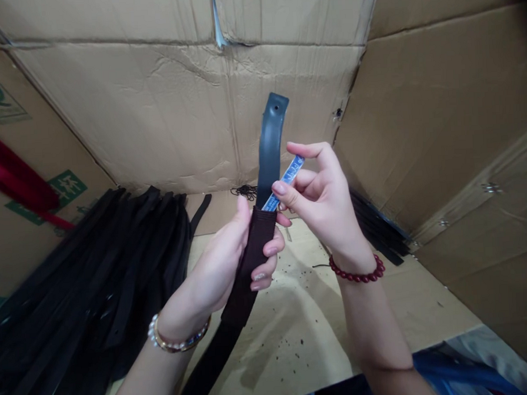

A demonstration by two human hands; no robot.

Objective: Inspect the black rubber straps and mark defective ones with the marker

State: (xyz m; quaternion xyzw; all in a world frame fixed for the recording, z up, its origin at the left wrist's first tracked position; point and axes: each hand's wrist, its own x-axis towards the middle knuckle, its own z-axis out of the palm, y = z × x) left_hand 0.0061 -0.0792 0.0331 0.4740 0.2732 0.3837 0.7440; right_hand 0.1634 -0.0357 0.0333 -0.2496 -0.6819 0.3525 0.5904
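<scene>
A dark strap rises up the middle, with a smooth blue-grey upper end that has a small hole. Around its middle sits a dark brown fabric sleeve; below that the strap runs black toward the lower left. My left hand is closed round the sleeve, thumb on the near side and fingertips wrapping the right edge. Between thumb and fingers, my right hand pinches a narrow blue strip with white print. The strip's lower end meets the sleeve's top opening; whether it goes inside is hard to make out.
A large pile of black straps lies on the left, and more black strips lie at the right. Cardboard walls surround the pale tabletop, which is scattered with dark crumbs. Something red hangs at far left.
</scene>
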